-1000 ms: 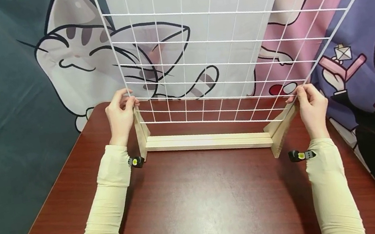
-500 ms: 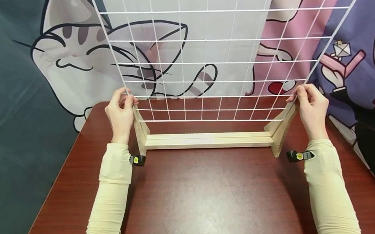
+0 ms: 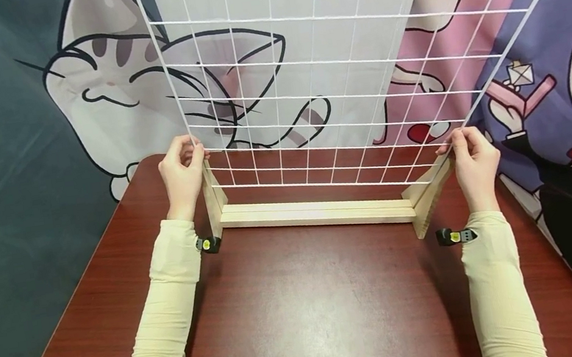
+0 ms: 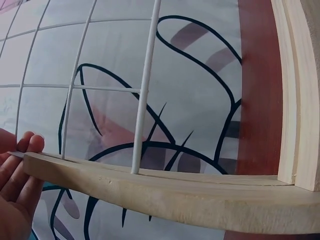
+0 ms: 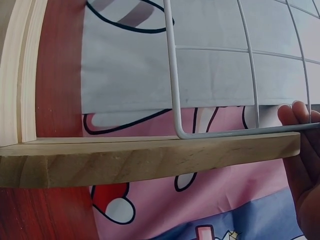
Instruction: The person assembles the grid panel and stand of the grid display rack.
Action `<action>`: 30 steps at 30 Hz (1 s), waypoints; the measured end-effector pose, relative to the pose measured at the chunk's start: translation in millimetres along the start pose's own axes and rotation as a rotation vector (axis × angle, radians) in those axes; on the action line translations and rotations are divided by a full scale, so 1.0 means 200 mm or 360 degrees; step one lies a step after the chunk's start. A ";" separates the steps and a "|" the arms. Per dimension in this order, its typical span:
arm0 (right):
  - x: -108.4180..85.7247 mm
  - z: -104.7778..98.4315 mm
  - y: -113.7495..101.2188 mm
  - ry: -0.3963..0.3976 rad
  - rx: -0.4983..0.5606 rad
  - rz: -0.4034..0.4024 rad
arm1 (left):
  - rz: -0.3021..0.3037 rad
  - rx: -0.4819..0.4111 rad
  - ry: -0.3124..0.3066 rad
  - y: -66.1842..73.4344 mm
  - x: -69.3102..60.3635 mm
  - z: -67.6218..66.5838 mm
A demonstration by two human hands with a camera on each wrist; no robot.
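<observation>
A white wire grid panel (image 3: 283, 184) stands raised over a pale wooden stand. My left hand (image 3: 181, 172) pinches the panel's left edge wire beside the top of the left wooden upright (image 3: 212, 205). At the other side, my right hand (image 3: 475, 162) pinches the right edge wire by the top of the right upright (image 3: 425, 204). The bottom wire hangs above the grooved crossbar (image 3: 319, 213). In the right wrist view, the panel's rounded lower corner (image 5: 176, 112) lies along the right upright's (image 5: 150, 159) inner side. The left wire (image 4: 143, 95) meets the left upright (image 4: 175, 197); groove fit is unclear.
The stand rests on a reddish-brown table (image 3: 304, 299) with a rounded left corner. Behind hangs a cloth backdrop (image 3: 110, 118) printed with cartoon figures. Small black wrist cameras sit on both sleeves.
Both hands keep their grip at the uprights, and the panel stays almost where it was. The head view has shifted slightly.
</observation>
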State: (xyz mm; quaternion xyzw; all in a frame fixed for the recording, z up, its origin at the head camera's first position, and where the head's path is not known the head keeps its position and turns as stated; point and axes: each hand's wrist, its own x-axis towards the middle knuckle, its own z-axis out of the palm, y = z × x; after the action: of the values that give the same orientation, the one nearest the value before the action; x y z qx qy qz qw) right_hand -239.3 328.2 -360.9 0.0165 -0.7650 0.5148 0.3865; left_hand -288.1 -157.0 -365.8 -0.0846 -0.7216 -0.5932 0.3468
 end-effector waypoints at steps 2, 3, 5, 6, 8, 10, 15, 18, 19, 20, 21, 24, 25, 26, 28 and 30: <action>0.00 0.00 0.00 0.0001 0.0000 0.0001 | -0.0007 0.0008 0.0002 0.03 -0.01 0.00; 0.00 0.00 0.00 0.0001 0.0000 0.0004 | -0.0011 0.0010 0.0007 0.03 -0.01 0.00; 0.00 0.00 0.00 0.0000 -0.0002 0.0011 | -0.0011 0.0011 0.0014 0.03 -0.01 0.00; 0.00 0.00 0.00 0.0001 0.0001 0.0015 | -0.0017 0.0012 0.0014 0.03 -0.01 0.00; 0.00 0.00 0.00 0.0003 -0.0012 0.0018 | -0.0003 0.0001 0.0016 0.00 -0.01 0.00; -0.01 0.00 -0.01 0.0003 -0.0028 0.0017 | 0.0008 -0.0017 0.0016 0.00 -0.01 0.00; -0.01 0.00 -0.02 0.0014 -0.0051 -0.0006 | 0.0040 -0.0023 0.0030 0.00 -0.02 0.00; -0.02 0.00 -0.02 0.0034 -0.0059 -0.0020 | 0.0057 0.0003 0.0041 0.00 -0.03 0.00; -0.02 0.00 -0.01 0.0042 -0.0066 -0.0023 | 0.0060 0.0011 0.0046 -0.01 -0.03 0.00; -0.02 0.00 -0.01 0.0048 -0.0070 -0.0027 | 0.0064 0.0019 0.0053 -0.01 -0.03 0.01; -0.02 0.01 -0.01 0.0054 -0.0063 -0.0030 | 0.0070 0.0031 0.0063 -0.01 -0.03 0.01; -0.02 0.01 -0.01 0.0057 -0.0005 -0.0036 | 0.0098 0.0052 0.0094 -0.01 -0.04 0.01; -0.02 0.01 -0.01 0.0058 0.0007 -0.0041 | 0.0109 0.0057 0.0103 -0.01 -0.04 0.02; -0.02 0.01 -0.01 0.0058 0.0024 -0.0046 | 0.0119 0.0068 0.0113 -0.01 -0.04 0.02; -0.02 0.01 -0.01 0.0064 0.0046 -0.0049 | 0.0122 0.0080 0.0119 -0.01 -0.04 0.02; -0.02 0.01 -0.01 0.0076 0.0042 -0.0056 | 0.0110 0.0092 0.0110 -0.02 -0.04 0.02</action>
State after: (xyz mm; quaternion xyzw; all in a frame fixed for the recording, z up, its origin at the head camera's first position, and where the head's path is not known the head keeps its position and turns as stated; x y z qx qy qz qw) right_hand -237.1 323.1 -361.8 0.0226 -0.7483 0.5184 0.4134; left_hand -285.7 -151.6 -373.3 -0.0788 -0.7226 -0.5624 0.3941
